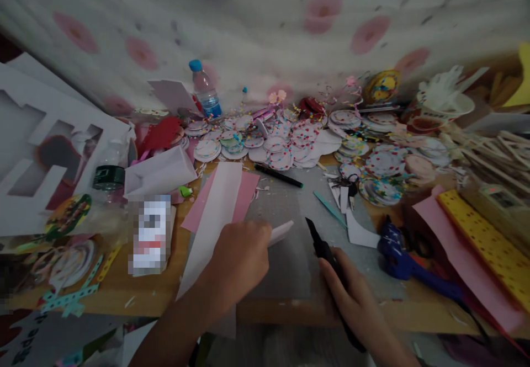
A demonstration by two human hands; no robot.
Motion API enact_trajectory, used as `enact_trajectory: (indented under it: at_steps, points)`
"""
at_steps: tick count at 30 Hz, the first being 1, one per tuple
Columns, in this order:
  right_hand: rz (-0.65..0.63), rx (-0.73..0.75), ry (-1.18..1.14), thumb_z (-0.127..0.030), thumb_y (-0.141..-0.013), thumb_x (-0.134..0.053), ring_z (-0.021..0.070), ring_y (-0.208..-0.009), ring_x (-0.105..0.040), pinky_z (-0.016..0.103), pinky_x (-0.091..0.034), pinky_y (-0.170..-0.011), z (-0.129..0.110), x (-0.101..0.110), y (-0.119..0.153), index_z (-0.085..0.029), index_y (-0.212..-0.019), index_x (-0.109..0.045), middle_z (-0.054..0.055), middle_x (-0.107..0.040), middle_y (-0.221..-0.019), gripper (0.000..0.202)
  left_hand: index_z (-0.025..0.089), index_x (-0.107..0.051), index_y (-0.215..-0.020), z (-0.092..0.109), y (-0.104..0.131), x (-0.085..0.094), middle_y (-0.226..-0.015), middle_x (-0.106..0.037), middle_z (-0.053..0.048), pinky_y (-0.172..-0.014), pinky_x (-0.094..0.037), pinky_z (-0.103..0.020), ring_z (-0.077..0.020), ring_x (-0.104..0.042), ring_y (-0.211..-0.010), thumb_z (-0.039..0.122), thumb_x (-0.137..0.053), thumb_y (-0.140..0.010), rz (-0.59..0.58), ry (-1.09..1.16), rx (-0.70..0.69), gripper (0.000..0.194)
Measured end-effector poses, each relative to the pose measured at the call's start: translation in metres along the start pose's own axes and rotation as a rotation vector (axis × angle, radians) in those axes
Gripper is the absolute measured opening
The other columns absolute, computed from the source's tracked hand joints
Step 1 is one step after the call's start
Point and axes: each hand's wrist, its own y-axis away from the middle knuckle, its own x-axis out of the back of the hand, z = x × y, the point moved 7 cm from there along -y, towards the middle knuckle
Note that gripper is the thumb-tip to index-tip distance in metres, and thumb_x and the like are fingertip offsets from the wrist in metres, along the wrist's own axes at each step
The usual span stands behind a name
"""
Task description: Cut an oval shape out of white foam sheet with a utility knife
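Note:
My left hand is closed over a small folded piece of white paper, which sticks out to the right of the fist. Beneath that wrist lies a long white paper strip, on top of a sheet of pink paper. In my right hand is a black utility knife, its dark blade out and pointing up and to the left. A short gap separates the blade from the white piece. Both hands are above a grey cutting mat.
Across the back spreads a heap of decorated paper discs. A blue-capped bottle stands behind it. Near the mat are a black pen, a teal strip and a blue glue gun. Wooden sticks lie at right.

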Motion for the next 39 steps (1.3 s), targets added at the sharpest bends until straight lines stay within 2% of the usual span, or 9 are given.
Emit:
enact_trajectory:
  at_steps: [3,8,12,16,18,24,28,34,39]
  points:
    - [-0.008,0.036,0.085,-0.051,-0.095,-0.037,0.0165,-0.045,-0.056,0.025,-0.042,-0.046,-0.009,0.007,0.001,-0.021,-0.101,-0.05,-0.006,-0.054,-0.05,0.033,0.018,-0.064,-0.082,0.01,-0.002,-0.002,-0.074,-0.072,-0.009,-0.054,-0.05,-0.036,-0.0303,-0.071,-0.069,0.012,-0.045,-0.083,-0.014,0.0,0.001,0.019]
    - [0.048,0.148,0.228,-0.045,-0.097,-0.036,0.0173,-0.047,-0.058,0.026,-0.039,-0.047,-0.036,0.018,0.004,-0.021,-0.094,-0.052,-0.004,-0.057,-0.053,0.029,0.018,-0.064,-0.078,0.009,-0.005,0.0,-0.072,-0.072,-0.009,-0.052,-0.05,-0.037,-0.0315,-0.071,-0.067,0.017,-0.046,-0.086,0.033,-0.026,0.024,0.02]
    - [-0.006,0.216,0.266,-0.041,-0.098,-0.035,0.0169,-0.046,-0.06,0.025,-0.036,-0.044,-0.052,0.017,0.009,-0.02,-0.108,-0.051,-0.004,-0.06,-0.056,0.028,0.019,-0.065,-0.078,0.01,-0.006,0.0,-0.071,-0.071,-0.009,-0.052,-0.051,-0.038,-0.0323,-0.07,-0.066,0.021,-0.045,-0.089,0.036,-0.043,0.015,0.023]
    - [-0.051,0.268,0.34,-0.037,-0.1,-0.032,0.0184,-0.052,-0.067,0.026,-0.037,-0.043,-0.059,0.011,0.013,-0.022,-0.12,-0.045,-0.002,-0.069,-0.066,0.028,0.018,-0.065,-0.079,0.014,-0.004,-0.001,-0.072,-0.072,-0.009,-0.054,-0.052,-0.038,-0.0308,-0.071,-0.068,0.02,-0.046,-0.09,0.032,-0.027,0.012,0.022]
    - [-0.042,0.289,0.408,-0.036,-0.1,-0.03,0.0202,-0.052,-0.069,0.027,-0.036,-0.042,-0.061,0.009,0.013,-0.022,-0.118,-0.045,-0.001,-0.071,-0.067,0.027,0.018,-0.065,-0.08,0.015,-0.003,0.0,-0.073,-0.072,-0.008,-0.055,-0.053,-0.037,-0.0301,-0.071,-0.069,0.019,-0.047,-0.089,0.038,-0.02,0.009,0.02]
    - [-0.034,0.325,0.693,-0.03,-0.098,-0.028,0.0236,-0.042,-0.066,0.028,-0.026,-0.036,-0.069,0.004,0.013,-0.019,-0.103,-0.048,0.0,-0.065,-0.051,0.023,0.017,-0.065,-0.079,0.018,-0.002,-0.002,-0.072,-0.071,-0.01,-0.056,-0.054,-0.038,-0.0299,-0.071,-0.07,0.019,-0.048,-0.089,0.039,-0.022,-0.042,0.02]
    - [-0.001,0.367,0.788,-0.026,-0.097,-0.028,0.0249,-0.038,-0.064,0.028,-0.022,-0.036,-0.075,0.003,0.014,-0.019,-0.097,-0.047,0.001,-0.064,-0.049,0.02,0.016,-0.064,-0.082,0.019,-0.002,-0.003,-0.073,-0.071,-0.01,-0.057,-0.054,-0.037,-0.0289,-0.071,-0.07,0.017,-0.047,-0.09,0.031,-0.012,-0.067,0.019]
    - [-0.018,0.289,0.837,-0.028,-0.097,-0.027,0.0261,-0.042,-0.066,0.027,-0.019,-0.039,-0.068,0.001,0.011,-0.02,-0.095,-0.045,0.002,-0.065,-0.051,0.02,0.015,-0.064,-0.083,0.021,-0.004,-0.001,-0.073,-0.071,-0.01,-0.058,-0.054,-0.036,-0.0286,-0.071,-0.071,0.013,-0.045,-0.089,0.043,-0.023,-0.126,0.02]
    - [-0.028,0.177,0.884,-0.029,-0.096,-0.029,0.0257,-0.04,-0.065,0.028,-0.014,-0.038,-0.065,-0.003,0.015,-0.021,-0.091,-0.047,0.004,-0.066,-0.049,0.02,0.014,-0.065,-0.08,0.024,-0.005,-0.003,-0.073,-0.071,-0.011,-0.056,-0.055,-0.037,-0.0289,-0.072,-0.069,0.011,-0.044,-0.089,0.003,-0.016,-0.133,0.023]
